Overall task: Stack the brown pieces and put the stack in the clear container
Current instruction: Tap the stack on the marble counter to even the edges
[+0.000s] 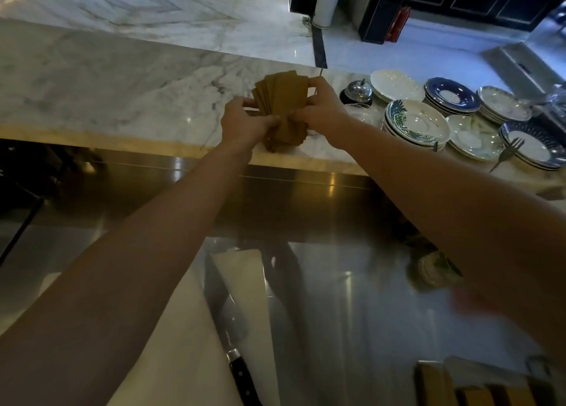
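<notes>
While the marble desk [122, 81] carried plates [416, 123] at right, both hands, left hand [245, 123] and right hand [321, 111], clamped fanned brown pieces [280, 99] above its near edge; uneven squeezing could spill pieces off.

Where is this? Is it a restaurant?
Probably a restaurant or cafe service counter: stacks of saucers sit on a marble counter, beside a call bell, with a big knife on the steel worktop below.
</notes>
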